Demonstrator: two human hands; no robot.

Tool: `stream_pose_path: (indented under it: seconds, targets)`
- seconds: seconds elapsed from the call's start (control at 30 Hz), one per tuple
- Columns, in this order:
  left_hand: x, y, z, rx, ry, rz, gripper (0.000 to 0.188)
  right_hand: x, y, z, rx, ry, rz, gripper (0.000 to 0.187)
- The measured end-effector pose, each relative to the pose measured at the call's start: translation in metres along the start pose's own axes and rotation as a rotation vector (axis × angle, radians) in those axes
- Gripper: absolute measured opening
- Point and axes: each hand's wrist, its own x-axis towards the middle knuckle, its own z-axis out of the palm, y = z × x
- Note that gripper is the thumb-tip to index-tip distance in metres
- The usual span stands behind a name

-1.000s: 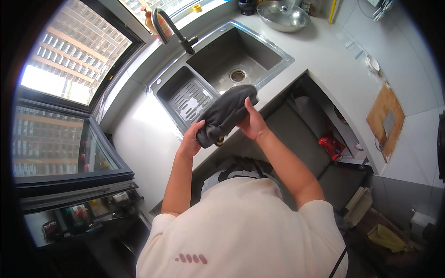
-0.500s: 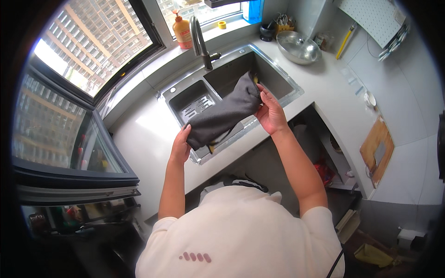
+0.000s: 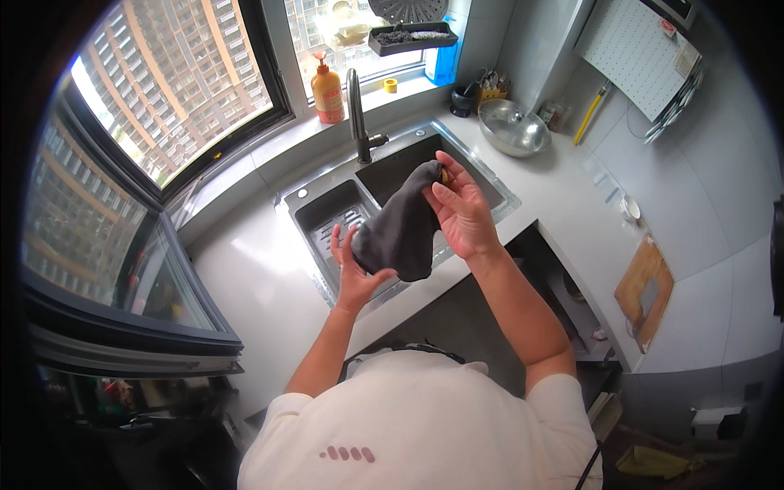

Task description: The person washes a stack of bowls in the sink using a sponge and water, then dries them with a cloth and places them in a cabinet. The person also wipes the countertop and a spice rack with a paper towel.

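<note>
A dark grey cloth (image 3: 406, 224) hangs folded and bunched above the front of the double sink (image 3: 330, 189). At its upper right end, my right hand (image 3: 462, 211) pinches it between thumb and fingers; a small yellow bit shows there. My left hand (image 3: 356, 282) is at the cloth's lower left edge, its fingers spread and its thumb held apart. Whether the left fingers touch the cloth, I cannot tell. Behind the sink rises a curved faucet (image 3: 357, 118).
An orange pump bottle (image 3: 328, 94) and a yellow roll (image 3: 390, 85) stand on the sill. A metal bowl (image 3: 514, 129) sits right of the sink. A wooden board (image 3: 645, 291) leans at the right wall. An open window sash (image 3: 122, 245) juts in at left.
The cloth was stretched between both hands; now it hangs from my right hand. My left hand has let go, spread its fingers and moved right. The view has tilted slightly upward.
</note>
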Motion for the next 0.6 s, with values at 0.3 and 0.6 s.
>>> stream_pose_path:
  seconds: [0.3, 0.6]
  targets:
    - [0.051, -0.02, -0.034, 0.119, -0.035, 0.026, 0.042, 0.011, -0.026, -0.06, -0.502, 0.253, -0.111, 0.035]
    - [0.116, 0.021, -0.054, 0.544, -0.162, 0.209, 0.043, -0.001, -0.067, -0.115, -1.474, 0.322, -0.061, 0.027]
